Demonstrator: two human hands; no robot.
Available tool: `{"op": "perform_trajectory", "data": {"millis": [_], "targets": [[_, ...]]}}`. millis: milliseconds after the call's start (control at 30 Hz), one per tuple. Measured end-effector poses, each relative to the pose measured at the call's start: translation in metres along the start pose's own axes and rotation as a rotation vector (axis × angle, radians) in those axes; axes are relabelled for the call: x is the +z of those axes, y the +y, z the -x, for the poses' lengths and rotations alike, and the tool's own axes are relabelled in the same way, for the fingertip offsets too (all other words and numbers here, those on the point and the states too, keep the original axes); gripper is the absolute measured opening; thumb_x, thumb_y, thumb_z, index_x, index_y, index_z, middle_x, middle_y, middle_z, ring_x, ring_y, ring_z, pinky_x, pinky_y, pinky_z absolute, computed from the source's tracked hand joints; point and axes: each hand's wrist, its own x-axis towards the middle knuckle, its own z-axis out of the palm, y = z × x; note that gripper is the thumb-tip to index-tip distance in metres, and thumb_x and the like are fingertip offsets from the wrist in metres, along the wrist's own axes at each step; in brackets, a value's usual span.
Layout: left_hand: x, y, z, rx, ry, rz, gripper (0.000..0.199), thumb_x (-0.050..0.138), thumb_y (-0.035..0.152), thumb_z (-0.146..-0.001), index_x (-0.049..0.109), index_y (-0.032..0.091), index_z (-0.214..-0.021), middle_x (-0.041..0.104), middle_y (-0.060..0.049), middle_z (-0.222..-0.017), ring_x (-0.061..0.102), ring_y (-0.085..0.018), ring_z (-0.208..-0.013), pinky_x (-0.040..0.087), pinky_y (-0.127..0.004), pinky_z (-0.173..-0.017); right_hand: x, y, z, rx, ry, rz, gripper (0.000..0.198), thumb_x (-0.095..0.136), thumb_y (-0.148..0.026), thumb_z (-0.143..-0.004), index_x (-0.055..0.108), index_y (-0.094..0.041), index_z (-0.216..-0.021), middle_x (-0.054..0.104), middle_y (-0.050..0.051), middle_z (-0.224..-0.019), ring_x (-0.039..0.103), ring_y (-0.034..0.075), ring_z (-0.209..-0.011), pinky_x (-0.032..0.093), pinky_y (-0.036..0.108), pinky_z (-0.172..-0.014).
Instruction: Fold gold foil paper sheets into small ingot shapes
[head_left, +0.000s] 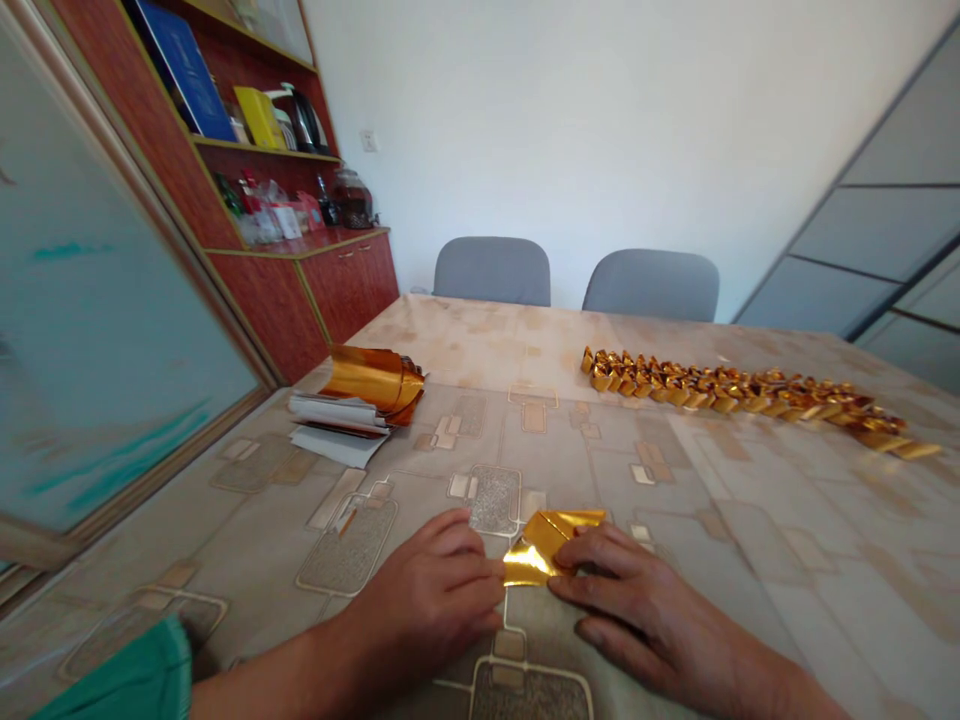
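A shiny gold foil paper sheet [534,560], partly folded with a raised flap at its upper right, lies on the table in front of me. My left hand [442,580] is closed at the sheet's left corner, its fingers curled; the thumb is hidden behind them. On the sheet's right side, my right hand [630,605] grips the paper between bent fingers, which cover part of that edge. Farther left sits a curled stack of gold foil sheets [371,378] with white backs. Long rows of folded gold foil pieces [720,388] stand at the right.
A patterned cloth covers the table [442,340]. Two grey chairs [491,270] stand at its far side, against a white wall. To the left is a red-brown cabinet [352,275] holding bottles, a kettle [304,120] and a blue folder [187,70]. A sliding door [112,280] is nearest on the left.
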Motion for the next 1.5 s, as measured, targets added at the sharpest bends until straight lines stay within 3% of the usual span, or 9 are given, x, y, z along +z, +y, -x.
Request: {"op": "perform_trajectory", "data": {"millis": [67, 167, 300, 367, 533, 667, 933, 1200, 1500], "targets": [[0.011, -0.006, -0.01, 0.007, 0.004, -0.038, 0.021, 0.051, 0.034, -0.098, 0.066, 0.02, -0.096, 0.065, -0.001, -0.075, 0.057, -0.017, -0.076, 0.043, -0.041, -0.099, 0.001, 0.001, 0.0, -0.001, 0.031, -0.019, 0.025, 0.051, -0.025, -0.099, 0.065, -0.023, -0.119, 0.063, 0.008, -0.12, 0.056, 0.022, -0.113, 0.045, 0.038, -0.103], [0.023, -0.012, -0.024, 0.027, -0.043, -0.109, 0.02, 0.05, 0.026, -0.099, 0.065, 0.021, -0.087, 0.066, -0.001, -0.082, 0.058, -0.017, -0.083, 0.04, -0.042, -0.103, 0.005, 0.005, 0.002, 0.011, 0.123, -0.085, 0.027, 0.051, -0.025, -0.1, 0.062, -0.025, -0.124, 0.063, 0.008, -0.122, 0.056, 0.021, -0.116, 0.046, 0.038, -0.102], [0.024, -0.014, -0.032, 0.055, -0.145, -0.107, 0.03, 0.037, 0.02, -0.103, 0.057, 0.02, -0.126, 0.059, -0.007, -0.137, 0.048, -0.024, -0.13, 0.023, -0.052, -0.116, 0.009, 0.01, 0.004, 0.047, 0.218, -0.179, 0.033, 0.049, -0.024, -0.1, 0.053, -0.028, -0.133, 0.063, 0.007, -0.126, 0.057, 0.02, -0.116, 0.048, 0.037, -0.1], [0.022, -0.014, -0.033, 0.05, -0.213, -0.089, 0.038, 0.033, 0.019, -0.104, 0.045, 0.019, -0.14, 0.051, -0.007, -0.147, 0.038, -0.026, -0.14, 0.017, -0.054, -0.118, 0.012, 0.009, 0.002, 0.081, 0.262, -0.16, 0.037, 0.047, -0.022, -0.1, 0.048, -0.027, -0.137, 0.062, 0.009, -0.128, 0.057, 0.02, -0.115, 0.049, 0.038, -0.099], [0.02, -0.015, -0.034, 0.015, -0.279, -0.07, 0.041, 0.032, 0.021, -0.104, 0.04, 0.021, -0.145, 0.051, -0.007, -0.148, 0.038, -0.026, -0.141, 0.013, -0.054, -0.119, 0.02, 0.009, -0.005, 0.15, 0.311, 0.133, 0.044, 0.048, -0.016, -0.098, 0.043, -0.02, -0.142, 0.064, 0.012, -0.122, 0.058, 0.024, -0.111, 0.049, 0.045, -0.1], [0.021, -0.016, -0.033, 0.013, -0.293, -0.082, 0.04, 0.034, 0.02, -0.103, 0.044, 0.02, -0.142, 0.05, -0.008, -0.148, 0.039, -0.027, -0.141, 0.014, -0.057, -0.118, 0.019, 0.016, -0.002, 0.152, 0.323, 0.383, 0.036, 0.047, -0.016, -0.097, 0.053, -0.017, -0.133, 0.068, 0.012, -0.118, 0.06, 0.026, -0.112, 0.036, 0.057, -0.11], [0.025, -0.02, -0.029, 0.005, -0.288, -0.079, 0.037, 0.037, 0.02, -0.103, 0.048, 0.022, -0.138, 0.048, -0.006, -0.15, 0.037, -0.029, -0.142, 0.016, -0.061, -0.117, 0.013, 0.027, 0.011, 0.143, 0.389, 0.596, 0.03, 0.047, -0.02, -0.099, 0.058, -0.016, -0.127, 0.073, 0.009, -0.116, 0.06, 0.028, -0.117, 0.028, 0.06, -0.114], [0.027, -0.019, -0.029, -0.012, -0.219, -0.067, 0.038, 0.04, 0.02, -0.102, 0.047, 0.024, -0.139, 0.052, -0.009, -0.146, 0.037, -0.03, -0.142, 0.019, -0.067, -0.114, 0.009, 0.019, -0.011, 0.22, 0.452, 0.314, 0.022, 0.052, -0.018, -0.097, 0.063, -0.019, -0.116, 0.071, 0.01, -0.108, 0.062, 0.025, -0.099, 0.051, 0.043, -0.088], [0.02, -0.01, -0.034, -0.145, -0.085, -0.046, 0.045, 0.059, 0.027, -0.095, 0.044, 0.016, -0.136, 0.058, -0.014, -0.137, 0.052, -0.029, -0.129, 0.03, -0.058, -0.111, 0.009, 0.015, -0.028, 0.367, 0.44, 0.067, 0.017, 0.059, -0.003, -0.076, 0.062, -0.019, -0.075, 0.065, 0.002, -0.075, 0.059, 0.02, -0.074, 0.043, 0.032, -0.069]]}}
